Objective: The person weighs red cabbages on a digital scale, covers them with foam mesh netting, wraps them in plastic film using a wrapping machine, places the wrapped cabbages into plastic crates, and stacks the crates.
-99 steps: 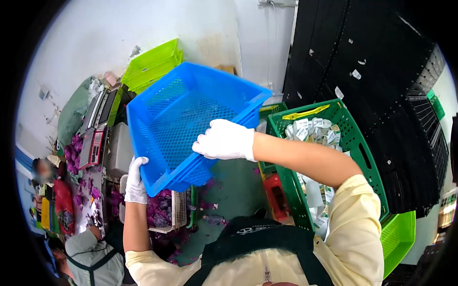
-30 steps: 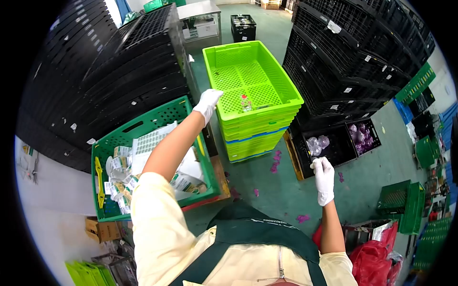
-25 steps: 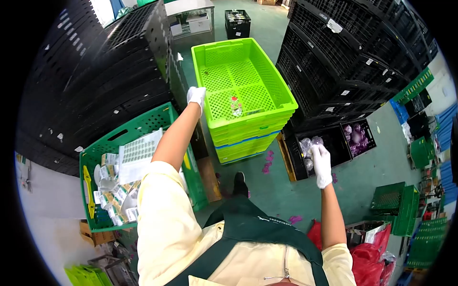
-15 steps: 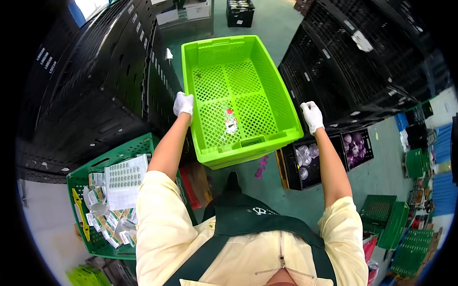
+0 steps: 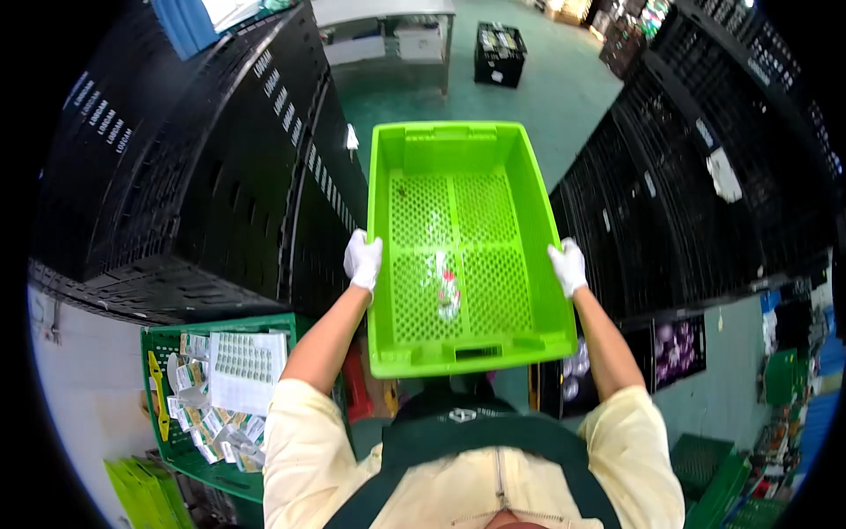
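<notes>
A bright green crate (image 5: 538, 220) with a perforated bottom is in front of my body, with both hands at its sides. My left hand (image 5: 363, 260), in a white glove, is closed on its left rim. On the opposite rim my right hand (image 5: 568, 266), also gloved in white, has its fingers wrapped over the edge. Inside the crate, towards the near side, lies a small clear piece with a red spot (image 5: 448, 293). The undersides of my hands are hidden.
Tall stacks of black crates stand at left (image 5: 229, 185) and right (image 5: 652, 167). A dark green crate (image 5: 220, 322) at lower left holds labels and a printed sheet (image 5: 247, 370). Ahead are a metal table (image 5: 379, 9) and a black crate (image 5: 500, 66). Low black crates (image 5: 634, 357) lie at lower right.
Earlier my hands were on a blue crate, then at a stack of green crates. My right hand has moved to the green crate's rim, and the view has shifted forward between the black stacks.
</notes>
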Demonstrator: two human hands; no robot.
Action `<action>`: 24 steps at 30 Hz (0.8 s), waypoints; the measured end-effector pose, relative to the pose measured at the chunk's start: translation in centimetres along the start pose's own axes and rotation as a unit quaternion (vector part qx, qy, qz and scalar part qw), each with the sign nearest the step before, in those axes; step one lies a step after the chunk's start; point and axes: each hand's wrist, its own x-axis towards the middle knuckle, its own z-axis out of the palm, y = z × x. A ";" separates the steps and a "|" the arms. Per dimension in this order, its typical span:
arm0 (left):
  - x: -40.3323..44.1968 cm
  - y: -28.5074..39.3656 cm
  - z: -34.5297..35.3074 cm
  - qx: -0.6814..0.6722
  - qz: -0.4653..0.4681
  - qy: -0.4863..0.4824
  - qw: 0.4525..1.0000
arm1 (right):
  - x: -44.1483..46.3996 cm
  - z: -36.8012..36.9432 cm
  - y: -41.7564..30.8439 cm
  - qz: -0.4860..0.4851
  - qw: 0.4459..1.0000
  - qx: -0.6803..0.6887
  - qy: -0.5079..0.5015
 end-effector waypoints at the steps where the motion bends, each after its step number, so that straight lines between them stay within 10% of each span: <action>1: 0.4 0.8 -0.7 -0.005 -0.001 -0.004 1.000 | 0.7 -0.9 -0.6 -0.010 1.000 0.006 0.002; 9: -1.9 8.2 -7.1 -0.113 0.124 0.012 0.986 | -0.1 -8.3 -3.2 -0.001 0.952 0.307 -0.018; 24: -2.0 3.2 -2.9 0.108 -0.020 -0.021 0.994 | 2.3 -0.3 0.2 -0.007 0.970 0.219 -0.103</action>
